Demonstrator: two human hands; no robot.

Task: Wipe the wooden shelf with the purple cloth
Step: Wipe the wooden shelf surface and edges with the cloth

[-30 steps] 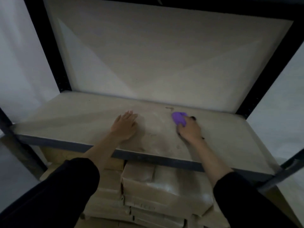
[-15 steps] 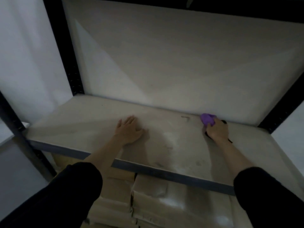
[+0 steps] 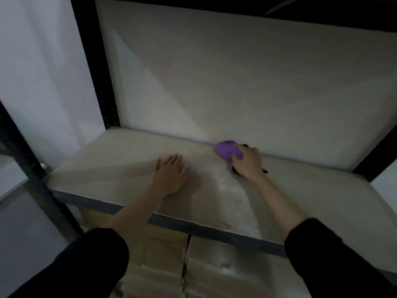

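Note:
The pale wooden shelf point(image 3: 120, 160) lies in front of me inside a black metal rack. My right hand point(image 3: 247, 163) presses a bunched purple cloth point(image 3: 226, 149) onto the board close to its back edge, right of centre. Part of the cloth is hidden under the fingers. My left hand point(image 3: 169, 174) rests flat on the shelf with the fingers spread, about one hand's width to the left of the cloth and nearer the front. A lighter dusty streak point(image 3: 232, 190) runs from the cloth area toward the front edge.
Black uprights stand at the back left point(image 3: 101, 82), front left point(image 3: 28, 168) and back right point(image 3: 373, 155). A plain wall panel point(image 3: 236, 82) closes the back. Wrapped beige packages point(image 3: 193, 265) are stacked under the shelf. Another shelf point(image 3: 322, 9) hangs overhead.
My right hand has slid the purple cloth back to the shelf's rear edge. My left hand stayed flat in place. The view has shifted toward the left.

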